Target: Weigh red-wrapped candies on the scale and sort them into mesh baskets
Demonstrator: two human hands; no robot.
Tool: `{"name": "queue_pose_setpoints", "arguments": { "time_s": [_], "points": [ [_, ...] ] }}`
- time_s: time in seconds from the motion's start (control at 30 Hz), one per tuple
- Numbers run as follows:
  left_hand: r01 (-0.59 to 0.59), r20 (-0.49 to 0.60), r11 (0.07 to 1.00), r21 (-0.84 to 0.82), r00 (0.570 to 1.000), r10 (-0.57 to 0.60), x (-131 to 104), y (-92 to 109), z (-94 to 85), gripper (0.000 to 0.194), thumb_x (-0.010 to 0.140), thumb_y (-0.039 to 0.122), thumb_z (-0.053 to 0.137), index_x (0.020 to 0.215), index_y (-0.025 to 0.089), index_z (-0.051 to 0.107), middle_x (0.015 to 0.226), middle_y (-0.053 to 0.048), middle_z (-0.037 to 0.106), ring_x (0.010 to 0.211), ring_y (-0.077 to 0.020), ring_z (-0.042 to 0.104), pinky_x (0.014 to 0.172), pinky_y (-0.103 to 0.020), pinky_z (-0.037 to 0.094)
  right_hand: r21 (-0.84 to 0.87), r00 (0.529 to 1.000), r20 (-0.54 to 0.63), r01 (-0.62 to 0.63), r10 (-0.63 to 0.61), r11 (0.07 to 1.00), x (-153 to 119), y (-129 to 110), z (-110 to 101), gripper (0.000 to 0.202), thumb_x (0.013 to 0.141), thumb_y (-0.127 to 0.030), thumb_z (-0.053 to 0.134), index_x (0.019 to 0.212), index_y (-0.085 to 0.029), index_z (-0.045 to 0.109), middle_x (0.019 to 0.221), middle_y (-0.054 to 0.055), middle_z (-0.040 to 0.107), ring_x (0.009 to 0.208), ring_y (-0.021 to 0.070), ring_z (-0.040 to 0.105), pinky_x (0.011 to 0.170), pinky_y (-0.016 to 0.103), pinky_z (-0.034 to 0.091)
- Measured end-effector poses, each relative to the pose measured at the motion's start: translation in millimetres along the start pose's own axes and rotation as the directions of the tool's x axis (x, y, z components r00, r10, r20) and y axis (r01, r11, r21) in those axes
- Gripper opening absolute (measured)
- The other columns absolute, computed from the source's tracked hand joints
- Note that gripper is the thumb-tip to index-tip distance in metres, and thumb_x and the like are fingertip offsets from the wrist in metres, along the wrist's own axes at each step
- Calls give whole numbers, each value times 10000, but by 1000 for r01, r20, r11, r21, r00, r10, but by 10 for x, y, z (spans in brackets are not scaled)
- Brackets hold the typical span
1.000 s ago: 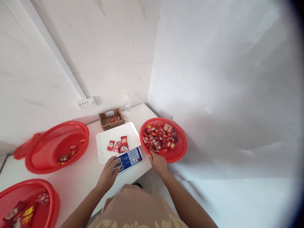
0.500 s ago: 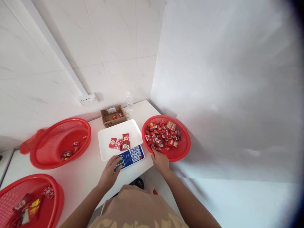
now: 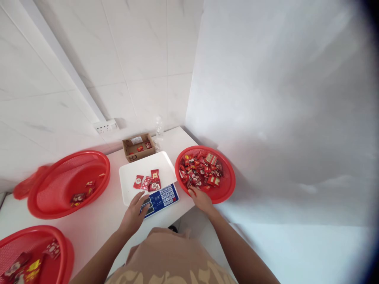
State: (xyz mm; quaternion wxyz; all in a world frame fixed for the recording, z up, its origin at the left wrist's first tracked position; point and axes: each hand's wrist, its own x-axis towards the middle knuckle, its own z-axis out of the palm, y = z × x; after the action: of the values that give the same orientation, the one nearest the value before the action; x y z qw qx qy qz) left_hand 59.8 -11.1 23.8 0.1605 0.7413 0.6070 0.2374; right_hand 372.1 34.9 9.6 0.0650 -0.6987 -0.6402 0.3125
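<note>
My left hand hovers at or rests on the left end of a digital scale's blue keypad panel, fingers apart; I cannot tell if it touches. Several red candy packets lie on the scale's white pan. With its fingers curled over the near-left rim, my right hand grips a red plastic basket. That basket is heaped with small wrapped candies and stands right of the scale, partly past the table edge.
Two more red baskets, one at the left and one nearer, hold a few packets. Behind the scale are a cardboard box with some candies and a clear bottle. Walls border the white table at the back and right.
The view has shifted slightly, so the table's things sit a little lower and further left. Both hands keep nearly the same places, and the packets on the pan look the same.
</note>
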Motion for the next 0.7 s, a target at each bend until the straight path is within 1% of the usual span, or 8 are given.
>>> {"name": "queue_pose_setpoints", "arguments": {
  "time_s": [0.07, 0.1, 0.2, 0.3, 0.37, 0.43, 0.6, 0.7],
  "points": [
    [-8, -7, 1000, 1, 1000, 8, 25, -17, -9, 350, 878, 394, 445, 1151, 237, 599, 1293, -81, 563, 1207, -233, 521, 984, -394, 472, 11, 999, -18, -37, 37, 999, 155, 133, -119, 473, 931, -433, 300, 1293, -213, 510, 1289, 98, 565, 1173, 225, 521, 937, 326, 403],
    [-10, -9, 1000, 2, 1000, 10, 34, -25, -10, 353, 877, 400, 445, 1147, 235, 600, 1288, -84, 566, 1201, -234, 526, 981, -395, 474, -37, 996, -38, -81, 79, 996, 236, 214, -180, 467, 916, -424, 350, 1301, -207, 500, 1328, 115, 524, 1218, 247, 477, 957, 349, 389],
    [-19, -6, 1000, 2, 1000, 19, 47, -48, -2, 350, 876, 408, 444, 1128, 231, 608, 1275, -87, 574, 1186, -235, 536, 972, -397, 479, -208, 957, -80, -289, 279, 934, 453, 468, -318, 560, 828, -366, 532, 1357, -218, 422, 1435, 169, 359, 1316, 337, 326, 964, 445, 368],
    [-18, -10, 1000, 10, 1000, 18, 45, -70, -12, 351, 881, 405, 431, 1133, 232, 605, 1279, -87, 571, 1180, -232, 540, 962, -398, 485, -242, 922, -82, -388, 380, 890, 591, 624, -340, 701, 781, -319, 589, 1412, -193, 312, 1439, 225, 294, 1291, 359, 352, 940, 456, 376],
    [-15, -21, 1000, 21, 1000, 16, 42, -88, -33, 355, 883, 406, 426, 1140, 237, 603, 1274, -83, 574, 1183, -233, 538, 959, -398, 487, -238, 918, -95, -396, 385, 887, 638, 644, -302, 765, 761, -337, 610, 1420, -148, 270, 1402, 263, 309, 1247, 362, 405, 929, 441, 384],
    [-13, -30, 1000, 28, 999, 14, 42, -109, -57, 356, 883, 411, 425, 1139, 238, 604, 1264, -82, 581, 1182, -234, 539, 955, -398, 489, -232, 925, -101, -381, 367, 895, 660, 625, -255, 768, 747, -350, 625, 1400, -127, 291, 1358, 273, 348, 1192, 356, 462, 909, 424, 398],
    [-5, -19, 999, 33, 1000, 5, 69, -166, -78, 355, 888, 411, 419, 1132, 238, 611, 1255, -84, 589, 1175, -234, 546, 948, -399, 494, -174, 965, -13, -262, 264, 949, 673, 664, -219, 536, 742, -291, 633, 1247, -186, 491, 1249, 195, 506, 956, 268, 614, 812, 359, 445],
    [-4, -19, 1000, 27, 1000, 5, 92, -196, -54, 373, 889, 420, 416, 1142, 226, 610, 1259, -96, 586, 1179, -239, 543, 954, -406, 490, -40, 981, 33, -192, 193, 981, 702, 803, -297, 332, 742, -294, 638, 1060, -204, 612, 1031, 95, 655, 888, 224, 630, 778, 301, 452]
  ]
}}
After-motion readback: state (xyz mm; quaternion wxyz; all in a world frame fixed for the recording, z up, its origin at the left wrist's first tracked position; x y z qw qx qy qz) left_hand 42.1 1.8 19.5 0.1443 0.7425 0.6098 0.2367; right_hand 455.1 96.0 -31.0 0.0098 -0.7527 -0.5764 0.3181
